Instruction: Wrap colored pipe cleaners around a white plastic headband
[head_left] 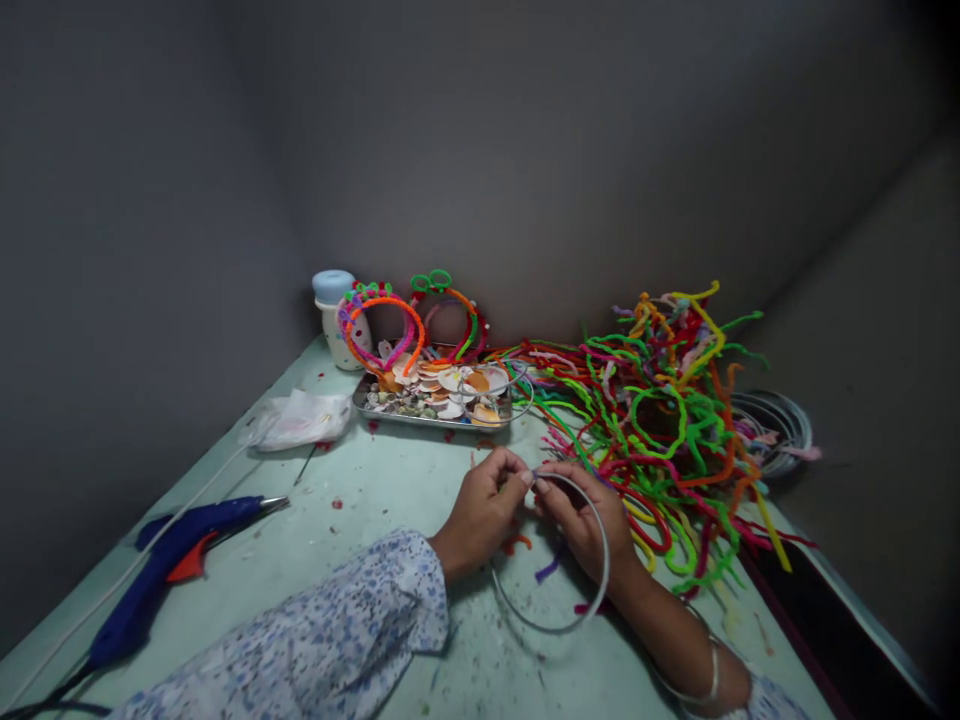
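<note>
Right around the middle of the tabletop (360,560), both hands are up in front of the wearer, fingertips almost meeting. Left hand (480,508) comes in from about 8 o'clock, palm turned inward, thumb and index pinched closed on the grey hoop (603,560). Right hand (592,515) reaches in from 4 o'clock, its fingers also closed on the hoop just beside the left ones, so the ring hangs down toward 5 or 6 o'clock. There's a bangle (715,665) on the right forearm. Going round from the hands: blue glue gun (161,570) between 8 and 9, clear plastic packet (300,420) toward 10, spotted jar (341,330) around 10, metal tray (431,420) of shells at 11 with fuzzy headbands (384,303) standing by it. A big tangle of pipe cleaners (675,430) sprawls from 1 to 3, crowding right up to the right hand, with a coil of wire (799,435) behind its outer side. The surface is pale green, kinda stained and dotted with scraps, and plain dark grey walls (480,160) box it in.
</note>
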